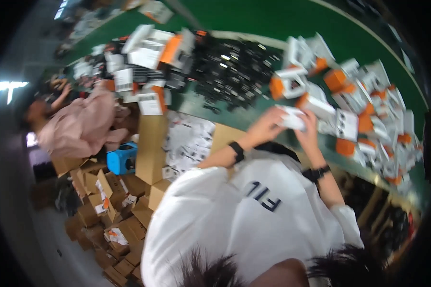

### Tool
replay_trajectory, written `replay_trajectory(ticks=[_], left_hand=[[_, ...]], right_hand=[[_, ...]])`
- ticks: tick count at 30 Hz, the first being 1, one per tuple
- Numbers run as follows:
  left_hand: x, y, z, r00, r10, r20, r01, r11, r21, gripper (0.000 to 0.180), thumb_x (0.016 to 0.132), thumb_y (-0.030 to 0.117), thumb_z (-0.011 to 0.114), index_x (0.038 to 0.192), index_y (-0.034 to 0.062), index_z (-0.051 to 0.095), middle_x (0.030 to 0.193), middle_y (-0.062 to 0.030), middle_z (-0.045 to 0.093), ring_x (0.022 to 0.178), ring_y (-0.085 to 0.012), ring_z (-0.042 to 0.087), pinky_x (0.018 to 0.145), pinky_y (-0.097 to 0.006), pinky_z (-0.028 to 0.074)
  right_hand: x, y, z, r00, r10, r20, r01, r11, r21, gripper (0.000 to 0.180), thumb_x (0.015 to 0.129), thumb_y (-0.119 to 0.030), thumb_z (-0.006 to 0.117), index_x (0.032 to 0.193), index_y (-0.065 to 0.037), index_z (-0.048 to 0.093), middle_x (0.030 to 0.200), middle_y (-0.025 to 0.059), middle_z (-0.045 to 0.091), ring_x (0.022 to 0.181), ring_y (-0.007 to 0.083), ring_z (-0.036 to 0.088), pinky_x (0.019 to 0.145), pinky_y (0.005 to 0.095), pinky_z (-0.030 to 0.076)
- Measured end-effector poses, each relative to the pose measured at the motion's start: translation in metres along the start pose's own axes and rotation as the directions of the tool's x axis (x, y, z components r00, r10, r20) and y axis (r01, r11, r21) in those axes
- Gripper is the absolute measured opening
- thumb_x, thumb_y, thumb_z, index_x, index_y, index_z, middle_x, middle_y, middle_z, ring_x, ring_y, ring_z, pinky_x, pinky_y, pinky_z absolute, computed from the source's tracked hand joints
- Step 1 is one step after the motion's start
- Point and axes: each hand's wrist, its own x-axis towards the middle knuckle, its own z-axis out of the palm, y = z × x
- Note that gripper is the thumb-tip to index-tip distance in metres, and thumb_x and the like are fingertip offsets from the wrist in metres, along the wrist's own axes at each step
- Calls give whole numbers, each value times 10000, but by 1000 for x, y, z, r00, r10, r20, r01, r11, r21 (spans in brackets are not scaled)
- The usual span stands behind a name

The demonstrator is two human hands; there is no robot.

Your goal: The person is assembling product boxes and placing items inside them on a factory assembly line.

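My left hand (269, 123) and my right hand (309, 133) are closed on opposite sides of a small white box (291, 117), held up over the near edge of the green table. The box is blurred, so its details do not show. Just beyond it lie white and orange boxes (316, 103), some with their ends open. To the right of my hands is a white box with dark pictures on it (346, 125). Ahead and left spreads a big heap of small black items (234, 71), too blurred to name exactly.
More white and orange boxes (378, 110) pile up on the right. Stacked cartons (151, 50) stand at the back left. Beside me is an open cardboard box (151, 148) with printed papers (189, 138). A person in pink (81, 119) works at left, near a blue object (122, 159).
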Motion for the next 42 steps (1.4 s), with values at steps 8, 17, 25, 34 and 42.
replay_trajectory(ticks=[8, 17, 25, 34, 42], left_hand=[[1, -10, -4, 997, 49, 53, -59, 980, 190, 124, 710, 15, 642, 815, 19, 576, 1064, -96, 584, 1093, -274, 491, 948, -411, 361], [-8, -8, 0, 979, 50, 198, -135, 884, 447, 239, 701, 75, 658, 936, 81, 616, 1147, -65, 543, 1148, -265, 431, 982, -472, 282], [13, -13, 7, 956, 134, 259, -226, 902, 368, 212, 673, 156, 685, 706, 25, 522, 1235, -122, 429, 1181, -359, 336, 974, -513, 270], [15, -13, 6, 950, 60, 307, -184, 902, 392, 234, 697, 121, 663, 922, 120, 601, 1216, -64, 468, 1181, -350, 346, 970, -513, 271], [17, -11, 7, 956, 45, 291, -156, 914, 374, 233, 662, 56, 681, 876, 82, 593, 1199, -88, 484, 1188, -339, 350, 977, -501, 259]], right_hand=[[9, -10, -20, 986, 17, 166, -37, 992, 119, 229, 709, -89, 647, 938, -82, 631, 1180, 64, 516, 1142, 268, 405, 927, 340, 358], [-4, -7, -25, 988, -42, 150, 39, 999, 19, 205, 739, -108, 618, 943, -108, 633, 1201, 46, 501, 1139, 273, 418, 898, 341, 389], [-4, 6, -25, 978, -144, 150, 140, 989, 38, 139, 744, -101, 613, 879, -69, 618, 1149, 18, 539, 1097, 257, 468, 834, 347, 441], [-1, 12, -25, 981, -142, 134, 119, 979, 163, 151, 685, -77, 664, 829, -62, 623, 1103, 29, 575, 1046, 269, 491, 840, 342, 441], [-2, 16, -21, 962, -255, 101, 250, 967, 54, 119, 698, -115, 634, 804, -68, 606, 1117, 43, 555, 1013, 263, 483, 814, 347, 428]])
